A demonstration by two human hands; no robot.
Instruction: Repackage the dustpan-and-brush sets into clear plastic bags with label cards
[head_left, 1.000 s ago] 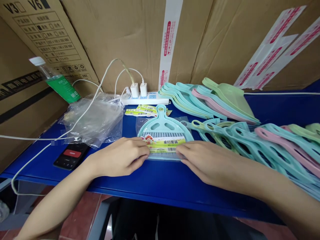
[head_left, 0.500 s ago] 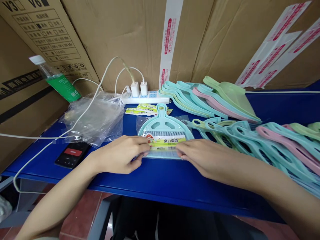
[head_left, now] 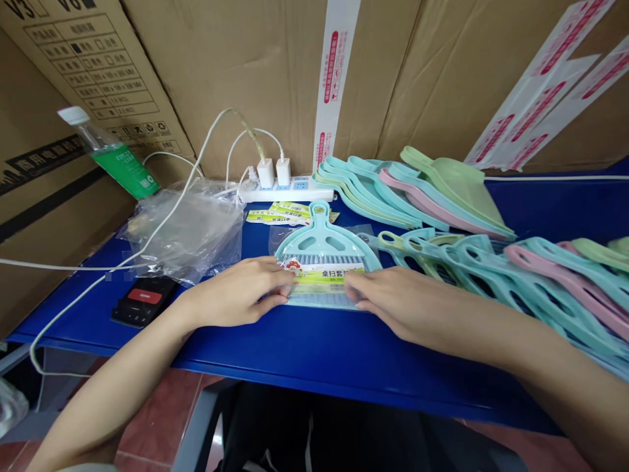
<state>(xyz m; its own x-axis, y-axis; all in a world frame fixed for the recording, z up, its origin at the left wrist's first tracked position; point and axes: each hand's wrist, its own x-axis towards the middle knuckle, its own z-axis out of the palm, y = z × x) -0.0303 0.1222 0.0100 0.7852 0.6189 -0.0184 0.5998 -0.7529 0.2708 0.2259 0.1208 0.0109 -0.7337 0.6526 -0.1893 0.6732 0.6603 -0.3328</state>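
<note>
A light-blue dustpan lies on the blue table in front of me, its handle pointing away. A matching hand brush rests on it, and a clear plastic bag is around the set. Across the bristles lies a green and white label card with a mushroom picture. My left hand pinches the left edge of the bagged set by the card. At the right edge, my right hand grips it with thumb and fingers closed. Both hands partly cover the card's ends.
Stacked dustpans and a row of hand brushes lie at the right. Behind are spare label cards and a power strip with chargers. Leftward are plastic bags, a phone, a bottle and a white cable.
Both hands stay at the two edges of the bagged set. The right fingers have shifted slightly inward over the card's end, and the view has moved a little.
</note>
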